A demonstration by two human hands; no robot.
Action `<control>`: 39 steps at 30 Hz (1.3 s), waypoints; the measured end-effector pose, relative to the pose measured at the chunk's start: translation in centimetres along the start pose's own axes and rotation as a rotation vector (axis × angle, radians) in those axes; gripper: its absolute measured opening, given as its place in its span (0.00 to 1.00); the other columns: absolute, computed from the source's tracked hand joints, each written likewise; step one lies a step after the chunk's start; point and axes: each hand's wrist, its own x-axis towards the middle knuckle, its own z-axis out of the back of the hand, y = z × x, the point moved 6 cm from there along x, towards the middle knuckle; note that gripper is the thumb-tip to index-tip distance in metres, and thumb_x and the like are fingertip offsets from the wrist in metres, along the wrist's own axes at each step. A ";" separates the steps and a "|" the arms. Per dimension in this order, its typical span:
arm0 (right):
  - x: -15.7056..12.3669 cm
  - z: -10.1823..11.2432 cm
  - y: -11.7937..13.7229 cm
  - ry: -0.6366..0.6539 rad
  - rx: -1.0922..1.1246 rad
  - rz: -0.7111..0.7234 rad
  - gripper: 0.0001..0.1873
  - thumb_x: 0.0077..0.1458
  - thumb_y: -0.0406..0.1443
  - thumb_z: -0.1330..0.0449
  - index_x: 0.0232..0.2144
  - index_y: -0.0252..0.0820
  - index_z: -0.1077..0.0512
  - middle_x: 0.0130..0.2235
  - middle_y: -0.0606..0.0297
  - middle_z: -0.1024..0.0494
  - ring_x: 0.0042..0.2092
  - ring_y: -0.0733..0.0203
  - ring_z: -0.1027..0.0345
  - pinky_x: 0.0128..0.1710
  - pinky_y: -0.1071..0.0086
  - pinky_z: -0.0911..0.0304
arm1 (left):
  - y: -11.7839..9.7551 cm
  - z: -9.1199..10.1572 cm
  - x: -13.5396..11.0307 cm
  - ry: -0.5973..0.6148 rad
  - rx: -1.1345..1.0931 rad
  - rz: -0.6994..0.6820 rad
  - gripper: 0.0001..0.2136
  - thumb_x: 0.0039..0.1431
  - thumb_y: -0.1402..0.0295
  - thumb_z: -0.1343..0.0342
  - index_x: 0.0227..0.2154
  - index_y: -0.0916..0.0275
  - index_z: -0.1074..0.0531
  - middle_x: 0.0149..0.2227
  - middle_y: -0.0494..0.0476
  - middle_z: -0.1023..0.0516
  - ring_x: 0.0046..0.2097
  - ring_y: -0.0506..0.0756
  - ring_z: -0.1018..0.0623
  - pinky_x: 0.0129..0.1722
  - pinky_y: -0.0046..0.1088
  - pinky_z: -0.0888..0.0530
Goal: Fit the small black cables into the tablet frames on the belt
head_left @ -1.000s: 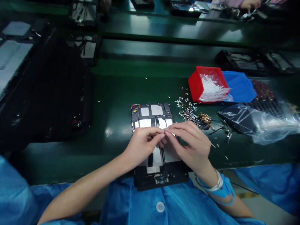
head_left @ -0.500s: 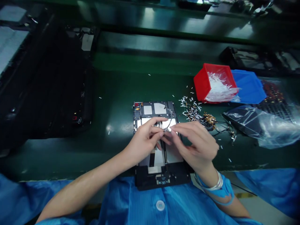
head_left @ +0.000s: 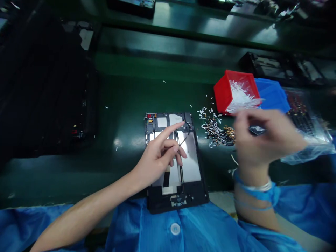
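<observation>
An opened tablet (head_left: 195,157) lies at the table's front edge, its inside facing up with pale panels and black ribbon strips. My left hand (head_left: 162,152) is over its middle. The thumb and a finger pinch a thin black cable (head_left: 184,139), which runs up toward the tablet's upper right corner. My left index finger is stretched out to that corner. Away to the right, my right hand (head_left: 265,136) hangs in the air, smeared by motion. Whether its fingers hold anything cannot be seen. A pile of small cables (head_left: 216,132) with gold ends lies between that hand and the tablet.
A red bin (head_left: 222,92) of white slivers stands beside a blue bin (head_left: 274,92). Loose white slivers (head_left: 202,113) litter the table. Clear plastic bags (head_left: 301,154) lie right. A large dark stack (head_left: 47,98) fills the left. Dark device parts (head_left: 273,64) sit behind the bins.
My right hand has left the tablet and swung right, past the cable pile. My left hand stays over the tablet, its index finger now extended farther toward the upper right corner. The view has shifted slightly.
</observation>
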 end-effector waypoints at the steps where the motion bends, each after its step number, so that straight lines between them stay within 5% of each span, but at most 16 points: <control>1: 0.7 0.0 -2.0 -0.042 -0.106 -0.068 0.04 0.52 0.30 0.39 0.31 0.42 0.23 0.25 0.61 0.23 0.26 0.60 0.31 0.27 0.65 0.38 | -0.1 0.1 0.0 -0.008 -0.037 0.005 0.24 0.65 0.70 0.51 0.63 0.62 0.46 0.32 0.55 0.23 0.28 0.49 0.24 0.25 0.22 0.31; 4: 1.5 -1.3 -3.7 0.117 -0.180 -0.041 0.11 0.51 0.32 0.38 0.39 0.42 0.22 0.33 0.56 0.20 0.35 0.53 0.27 0.33 0.60 0.35 | -0.2 0.3 0.0 -0.019 -0.096 0.012 0.25 0.64 0.69 0.50 0.63 0.62 0.47 0.31 0.55 0.23 0.28 0.49 0.24 0.24 0.22 0.31; 9: -1.1 -1.8 4.6 0.389 0.306 0.252 0.11 0.54 0.31 0.38 0.40 0.46 0.25 0.37 0.60 0.19 0.37 0.57 0.28 0.34 0.63 0.33 | 0.0 -0.1 0.0 0.001 -0.108 0.029 0.25 0.63 0.71 0.50 0.62 0.60 0.45 0.29 0.53 0.24 0.26 0.49 0.24 0.22 0.21 0.32; 12: -2.0 -1.4 8.1 0.434 0.435 0.315 0.08 0.54 0.29 0.39 0.34 0.48 0.25 0.34 0.64 0.20 0.35 0.59 0.29 0.32 0.64 0.32 | -0.5 -0.3 -0.3 0.019 -0.081 0.029 0.26 0.63 0.71 0.50 0.63 0.60 0.46 0.29 0.52 0.24 0.26 0.49 0.24 0.22 0.21 0.32; 15: -1.7 -1.4 8.4 0.426 0.532 0.173 0.09 0.55 0.28 0.40 0.32 0.47 0.25 0.32 0.65 0.20 0.34 0.60 0.28 0.33 0.64 0.31 | -2.0 0.7 -1.7 -0.028 0.088 -0.043 0.24 0.64 0.70 0.49 0.62 0.61 0.44 0.32 0.54 0.22 0.31 0.51 0.22 0.28 0.23 0.27; 21: -3.3 -4.4 8.2 0.621 0.892 -0.544 0.04 0.48 0.31 0.34 0.30 0.42 0.24 0.29 0.67 0.20 0.29 0.65 0.27 0.27 0.70 0.31 | -3.7 6.0 -8.0 -0.460 0.786 -0.389 0.17 0.62 0.75 0.48 0.54 0.58 0.33 0.44 0.57 0.21 0.42 0.53 0.21 0.40 0.28 0.25; 24: -4.7 -6.7 9.6 0.740 1.040 -0.738 0.06 0.45 0.32 0.33 0.29 0.39 0.25 0.27 0.68 0.22 0.29 0.66 0.28 0.27 0.72 0.32 | -2.4 6.2 -9.5 -0.376 1.128 -0.503 0.17 0.60 0.78 0.48 0.52 0.62 0.32 0.46 0.61 0.22 0.46 0.56 0.22 0.45 0.31 0.24; 30: -5.2 -9.1 10.3 0.777 1.009 -0.776 0.06 0.44 0.32 0.34 0.29 0.38 0.25 0.27 0.66 0.22 0.29 0.66 0.29 0.27 0.72 0.35 | -0.5 5.6 -9.7 -0.210 1.382 -0.574 0.16 0.59 0.77 0.49 0.50 0.68 0.31 0.47 0.67 0.23 0.46 0.61 0.22 0.42 0.36 0.22; 39: -5.0 -9.0 10.7 0.824 0.842 -0.631 0.03 0.47 0.30 0.36 0.29 0.38 0.25 0.27 0.67 0.23 0.28 0.68 0.31 0.23 0.75 0.39 | 0.2 4.9 -9.4 -0.124 1.530 -0.565 0.18 0.59 0.78 0.51 0.52 0.67 0.29 0.50 0.67 0.24 0.48 0.63 0.23 0.39 0.39 0.23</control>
